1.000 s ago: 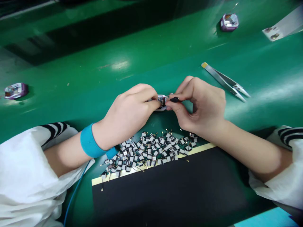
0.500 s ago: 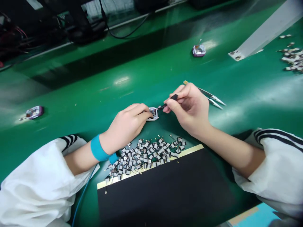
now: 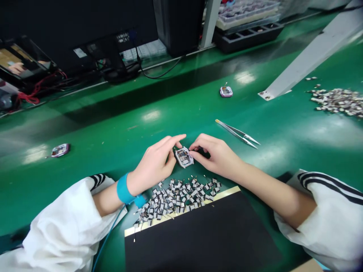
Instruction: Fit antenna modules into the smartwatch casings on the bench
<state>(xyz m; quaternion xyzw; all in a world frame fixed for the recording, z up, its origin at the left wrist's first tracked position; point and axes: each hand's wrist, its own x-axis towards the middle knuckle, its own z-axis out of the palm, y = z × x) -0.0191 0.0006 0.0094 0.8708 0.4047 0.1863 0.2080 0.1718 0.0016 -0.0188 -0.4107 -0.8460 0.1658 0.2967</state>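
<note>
A small square device casing (image 3: 184, 157) with exposed parts lies on the green belt (image 3: 113, 136) between my hands. My left hand (image 3: 154, 164) pinches its left side, index finger stretched over the top. My right hand (image 3: 217, 155) grips its right edge with curled fingers. A blue wrist strap (image 3: 124, 189) with a blue cord circles my left wrist. Just below the hands lies a pile of several small grey-and-black parts (image 3: 177, 196) along the top edge of a black mat (image 3: 198, 234).
Metal tweezers (image 3: 237, 133) lie to the right of my hands. Two more purple-edged casings rest on the belt, one at the left (image 3: 60, 150) and one farther back (image 3: 226, 91). Another heap of small parts (image 3: 337, 101) sits at far right beside a grey bar (image 3: 306, 64).
The camera tilted up, showing more of the bench behind. My right hand lowered from holding a small black piece above the casing to gripping the casing's right edge; the black piece no longer shows.
</note>
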